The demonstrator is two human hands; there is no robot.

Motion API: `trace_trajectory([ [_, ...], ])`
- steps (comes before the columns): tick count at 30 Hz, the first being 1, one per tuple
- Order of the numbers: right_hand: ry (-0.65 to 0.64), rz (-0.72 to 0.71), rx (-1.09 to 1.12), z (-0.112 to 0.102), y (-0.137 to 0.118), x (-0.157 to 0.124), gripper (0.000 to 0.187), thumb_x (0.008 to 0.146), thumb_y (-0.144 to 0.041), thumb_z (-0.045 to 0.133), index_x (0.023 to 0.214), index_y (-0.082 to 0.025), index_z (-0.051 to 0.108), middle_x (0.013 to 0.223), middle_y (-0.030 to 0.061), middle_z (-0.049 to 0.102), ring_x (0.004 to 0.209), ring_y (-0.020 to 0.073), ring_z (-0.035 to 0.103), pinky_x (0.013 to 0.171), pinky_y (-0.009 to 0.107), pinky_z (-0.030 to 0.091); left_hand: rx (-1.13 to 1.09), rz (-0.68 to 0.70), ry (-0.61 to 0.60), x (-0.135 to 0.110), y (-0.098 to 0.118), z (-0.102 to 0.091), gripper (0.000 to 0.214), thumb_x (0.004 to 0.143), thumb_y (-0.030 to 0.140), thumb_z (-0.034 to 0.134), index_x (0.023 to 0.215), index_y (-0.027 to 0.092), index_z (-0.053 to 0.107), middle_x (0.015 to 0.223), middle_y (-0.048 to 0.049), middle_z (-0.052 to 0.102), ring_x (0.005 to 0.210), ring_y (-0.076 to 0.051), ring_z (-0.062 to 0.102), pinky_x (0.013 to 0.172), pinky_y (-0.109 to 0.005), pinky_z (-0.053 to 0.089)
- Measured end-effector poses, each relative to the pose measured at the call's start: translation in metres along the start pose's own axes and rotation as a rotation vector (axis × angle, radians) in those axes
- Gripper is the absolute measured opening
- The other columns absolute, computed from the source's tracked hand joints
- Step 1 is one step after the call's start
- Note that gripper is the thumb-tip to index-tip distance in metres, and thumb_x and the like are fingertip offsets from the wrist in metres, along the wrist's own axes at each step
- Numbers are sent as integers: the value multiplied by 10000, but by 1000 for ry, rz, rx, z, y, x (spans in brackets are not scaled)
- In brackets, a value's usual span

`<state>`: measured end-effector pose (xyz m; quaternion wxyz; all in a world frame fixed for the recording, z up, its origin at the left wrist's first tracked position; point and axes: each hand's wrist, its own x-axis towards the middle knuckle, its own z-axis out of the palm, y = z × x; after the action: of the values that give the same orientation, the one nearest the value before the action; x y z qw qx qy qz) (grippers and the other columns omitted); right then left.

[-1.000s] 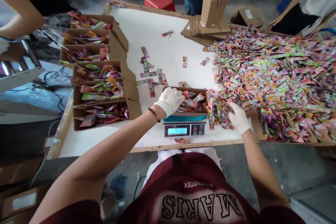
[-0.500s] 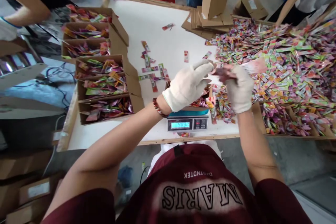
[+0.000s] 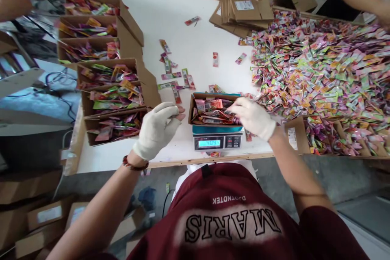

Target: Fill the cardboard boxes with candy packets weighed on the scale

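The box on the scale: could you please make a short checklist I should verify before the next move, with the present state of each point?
1. Box rests on the scale: ok.
2. Display is lit: ok.
3. Display's digits can be read exactly: cannot tell, they are blurred.
4. Left hand is clear of the box: ok, it is apart from it, on the box's left.
5. Right hand is clear of the box: not ok, its fingers are at the sachets in the box's right end.
6. No loose packet by the scale's front edge: not ok, one packet lies there.
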<state>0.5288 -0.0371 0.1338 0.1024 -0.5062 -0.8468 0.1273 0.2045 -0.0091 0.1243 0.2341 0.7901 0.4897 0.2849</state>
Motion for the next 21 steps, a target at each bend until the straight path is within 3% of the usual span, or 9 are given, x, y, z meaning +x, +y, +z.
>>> trace_trajectory([
  [3,-244,40,-134,26,-18,37,359,896,-86,629,1179,-248,780,1116,111,634,970,250,617,839,370,514,-30,55,-33,6,12,11,265,986,354,546,929,179,737,1092,-99,742,987,-220,721,905,-338,588],
  [6,-276,38,-115,30,-14,46,184,916,-140,647,958,-215,810,1049,116,644,972,263,612,842,380,494,-49,94,-30,14,23,18,268,1002,334,526,936,176,732,1093,-108,739,993,-214,718,910,-328,577],
  [11,-4,-26,106,6,7,21,201,941,-102,540,938,-188,721,1057,88,693,1031,239,629,967,365,489,-89,93,-20,22,27,24,281,1010,334,512,923,174,726,1099,-116,750,1006,-221,721,919,-332,570],
  [18,394,261,175,-35,10,-17,164,997,-206,489,991,-240,650,923,30,725,863,204,681,861,333,543,-82,126,34,43,39,28,265,989,329,537,958,168,745,1070,-108,750,994,-234,705,913,-363,571],
  [21,466,311,157,-38,27,-36,163,1019,-293,501,1008,-234,652,939,37,722,859,203,682,861,336,547,-83,186,-48,52,46,36,289,999,333,516,927,164,739,1018,-105,741,941,-225,698,867,-350,567],
])
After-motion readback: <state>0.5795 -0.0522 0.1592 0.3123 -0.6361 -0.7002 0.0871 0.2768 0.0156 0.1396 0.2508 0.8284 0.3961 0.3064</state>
